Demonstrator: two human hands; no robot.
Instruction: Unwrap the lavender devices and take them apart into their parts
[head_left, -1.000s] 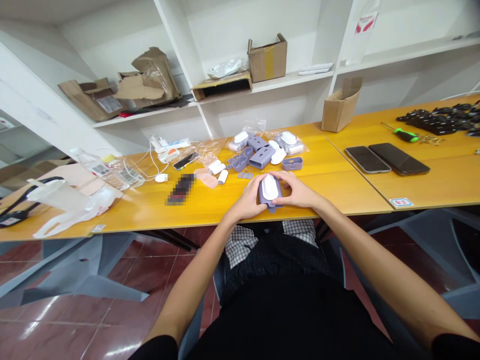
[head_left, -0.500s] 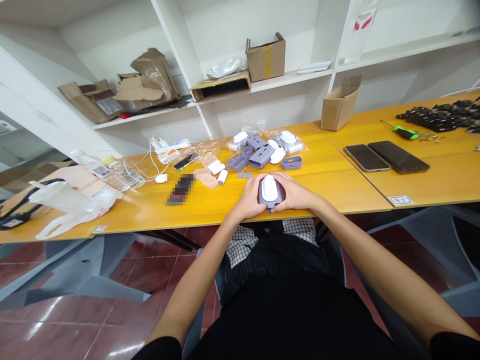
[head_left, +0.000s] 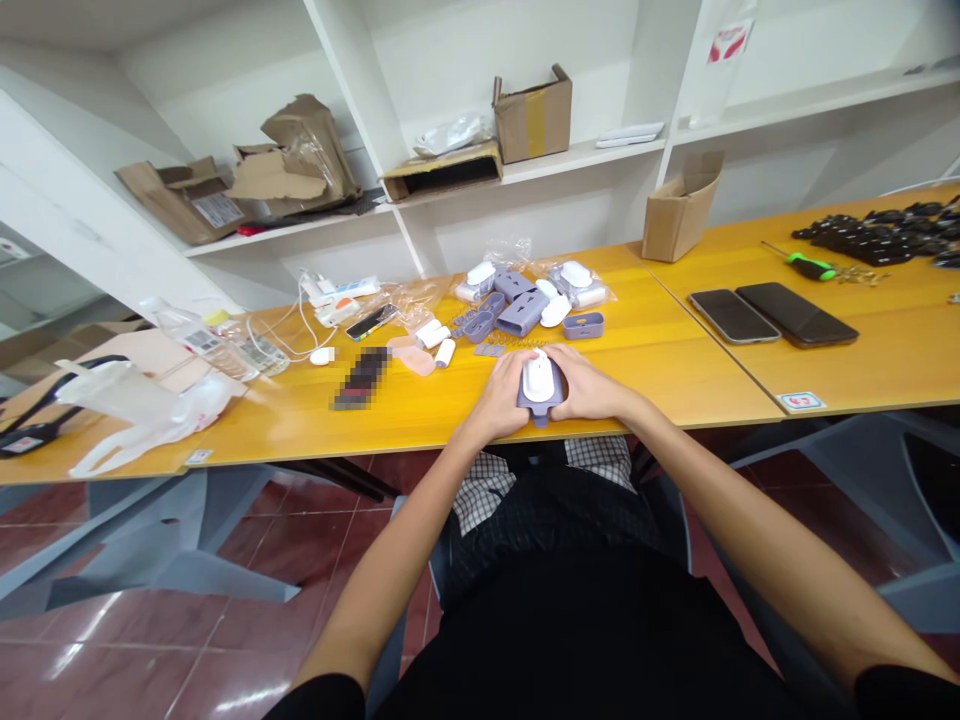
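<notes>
Near the table's front edge I hold a purple-grey plastic housing [head_left: 541, 408] with a white oval cap [head_left: 538, 380] on its top. My left hand [head_left: 500, 396] is wrapped round its left side, and my right hand [head_left: 589, 387] grips the right side. Fingertips of both hands meet near the cap's far end. Just beyond my hands lie thin metal springs [head_left: 517, 340], a purple-grey ring-shaped part [head_left: 583, 326], more purple-grey housings [head_left: 523, 312] and loose white oval caps [head_left: 555, 311]. Small white cylindrical parts [head_left: 444, 353] lie to the left.
Clear bags with wrapped parts [head_left: 581, 283] lie farther back. Two dark phones [head_left: 796, 312] and a green-handled screwdriver [head_left: 810, 266] are on the right. A white plastic bag [head_left: 150, 405] and clear bottles [head_left: 217, 345] are on the left. Cardboard boxes [head_left: 532, 120] stand on the shelf behind.
The housing has shifted slightly in my hands, its near end tilting a little toward me. My right thumb has drawn back from its near edge. Both hands keep their hold.
</notes>
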